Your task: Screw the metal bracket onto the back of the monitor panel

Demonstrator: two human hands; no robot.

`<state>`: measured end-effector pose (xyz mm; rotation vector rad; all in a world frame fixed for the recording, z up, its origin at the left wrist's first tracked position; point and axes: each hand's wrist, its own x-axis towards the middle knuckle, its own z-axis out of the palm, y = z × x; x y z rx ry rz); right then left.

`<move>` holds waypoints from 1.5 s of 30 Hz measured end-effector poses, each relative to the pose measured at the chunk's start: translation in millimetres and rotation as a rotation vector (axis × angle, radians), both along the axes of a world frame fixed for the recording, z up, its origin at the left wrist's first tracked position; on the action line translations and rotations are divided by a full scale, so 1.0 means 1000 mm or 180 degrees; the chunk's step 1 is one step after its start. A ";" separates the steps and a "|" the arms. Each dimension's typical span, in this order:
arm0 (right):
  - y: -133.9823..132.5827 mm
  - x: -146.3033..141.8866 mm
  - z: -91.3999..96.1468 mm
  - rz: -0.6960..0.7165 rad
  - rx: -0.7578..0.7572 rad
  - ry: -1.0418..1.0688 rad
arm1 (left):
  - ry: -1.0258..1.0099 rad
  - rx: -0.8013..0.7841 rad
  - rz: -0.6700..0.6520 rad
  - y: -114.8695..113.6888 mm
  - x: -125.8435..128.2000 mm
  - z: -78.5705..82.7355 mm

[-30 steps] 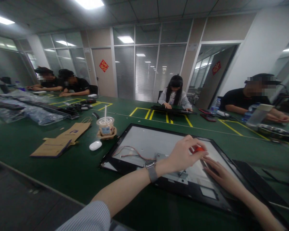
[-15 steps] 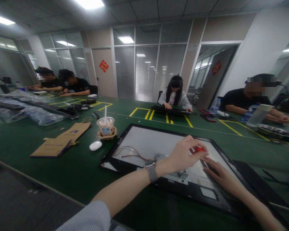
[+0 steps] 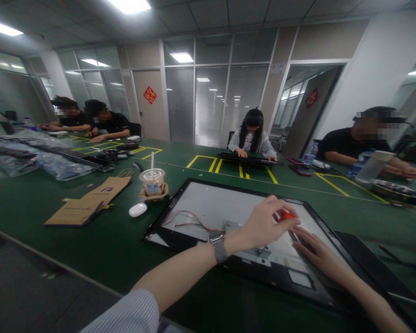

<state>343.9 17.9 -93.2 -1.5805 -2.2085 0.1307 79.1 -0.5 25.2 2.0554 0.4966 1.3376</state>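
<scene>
A flat monitor panel (image 3: 208,203) lies face down on the green table (image 3: 90,245), its grey metal back up and thin red and white wires (image 3: 187,219) across it. My left hand (image 3: 263,224) is closed round a small red-handled tool (image 3: 284,215) held over the panel's right part. My right hand (image 3: 321,254) rests beside it on the panel, fingers stretched toward the tool's tip. A watch band sits on my left wrist.
A lidded drink cup with a straw (image 3: 152,181), a white mouse (image 3: 137,210) and brown paper bags (image 3: 90,201) lie left of the panel. Several people sit round the table; one opposite works on a keyboard (image 3: 247,158). A bottle (image 3: 370,167) and metal dish (image 3: 393,188) stand at right.
</scene>
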 end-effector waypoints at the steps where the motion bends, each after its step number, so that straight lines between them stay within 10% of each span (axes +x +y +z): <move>1: 0.000 0.000 0.000 0.0001 0.0003 -0.0003 | 0.0012 -0.0011 0.0002 0.000 0.000 0.000; 45: -0.001 0.000 0.001 -0.0089 0.0001 -0.0090 | 0.0065 -0.0099 -0.0073 -0.003 0.002 0.002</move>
